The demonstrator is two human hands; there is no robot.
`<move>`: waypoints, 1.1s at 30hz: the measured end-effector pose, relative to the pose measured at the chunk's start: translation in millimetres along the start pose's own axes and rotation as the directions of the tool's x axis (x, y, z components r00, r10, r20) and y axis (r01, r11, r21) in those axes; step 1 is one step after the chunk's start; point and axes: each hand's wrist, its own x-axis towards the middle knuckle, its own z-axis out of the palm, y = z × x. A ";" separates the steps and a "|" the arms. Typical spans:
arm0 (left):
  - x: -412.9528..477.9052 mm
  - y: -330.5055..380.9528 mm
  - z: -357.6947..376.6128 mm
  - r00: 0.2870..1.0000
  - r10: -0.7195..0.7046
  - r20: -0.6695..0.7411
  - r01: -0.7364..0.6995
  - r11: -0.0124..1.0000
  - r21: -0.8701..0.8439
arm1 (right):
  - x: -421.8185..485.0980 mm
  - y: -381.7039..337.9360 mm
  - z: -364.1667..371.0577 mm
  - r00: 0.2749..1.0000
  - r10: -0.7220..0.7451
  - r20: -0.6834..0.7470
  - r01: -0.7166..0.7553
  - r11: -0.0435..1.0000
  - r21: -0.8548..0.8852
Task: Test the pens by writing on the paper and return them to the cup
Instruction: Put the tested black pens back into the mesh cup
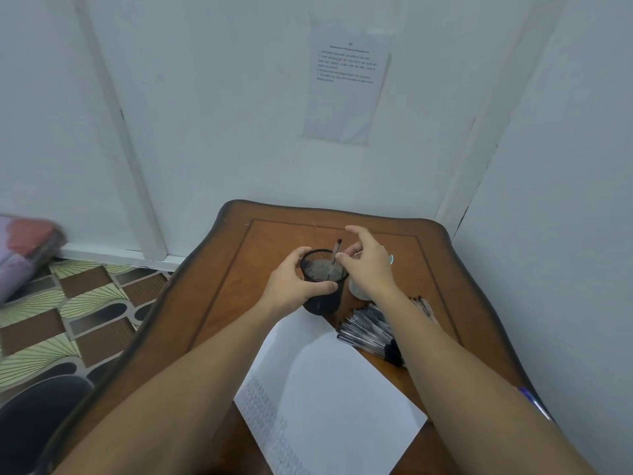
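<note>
A black mesh cup (322, 305) stands on the wooden table (219, 303), just past the white paper (329, 389). My left hand (294, 282) grips the cup's left side, thumb across its front. One pen (335, 257) leans inside the cup with its dark cap sticking out. My right hand (370, 265) hovers over the cup's right rim with fingers spread and index finger raised; the thumb tip is beside the pen shaft. A pile of several pens (368, 329) lies right of the paper, partly under my right forearm. The paper's left margin carries rows of scribbles.
A pale round object (358, 291) sits behind the cup, mostly hidden by my right hand. A blue pen (534, 402) lies near the table's right edge. Walls close in behind and to the right. Patterned floor and a dark chair seat (37, 413) lie left.
</note>
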 end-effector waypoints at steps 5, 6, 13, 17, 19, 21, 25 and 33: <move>-33.0 -3.6 -10.5 0.998 -0.056 0.036 0.057 0.998 -0.030 | -27.0 1.6 -8.3 0.989 0.091 0.118 -0.105 0.988 0.116; -40.1 -4.6 -11.9 0.997 -0.062 0.042 0.064 0.997 -0.033 | -33.3 4.0 -12.7 0.982 0.102 0.157 -0.119 0.988 0.099; -80.1 -16.2 -15.7 0.994 -0.102 0.049 0.105 0.992 -0.067 | -71.9 41.0 -41.7 0.950 0.173 0.259 -0.124 0.973 -0.193; -90.4 -18.8 -11.8 0.993 -0.102 0.057 0.107 0.990 -0.096 | -77.2 58.2 -44.6 0.903 0.239 0.357 -0.032 0.866 -0.498; -93.1 -19.1 -9.1 0.993 -0.105 0.057 0.111 0.987 -0.112 | -77.3 60.3 -40.0 0.875 0.288 0.389 -0.009 0.813 -0.583; -93.7 -19.9 -7.3 0.993 -0.109 0.047 0.114 0.986 -0.120 | -77.1 60.2 -35.2 0.869 0.306 0.389 0.022 0.760 -0.649; -94.4 -18.7 -5.4 0.993 -0.113 0.041 0.118 0.984 -0.132 | -74.6 60.8 -30.6 0.875 0.274 0.398 0.112 0.687 -0.718; -93.4 -22.4 -3.7 0.991 -0.128 0.031 0.132 0.976 -0.174 | -67.6 60.9 -29.2 0.853 0.258 0.453 0.112 0.757 -0.644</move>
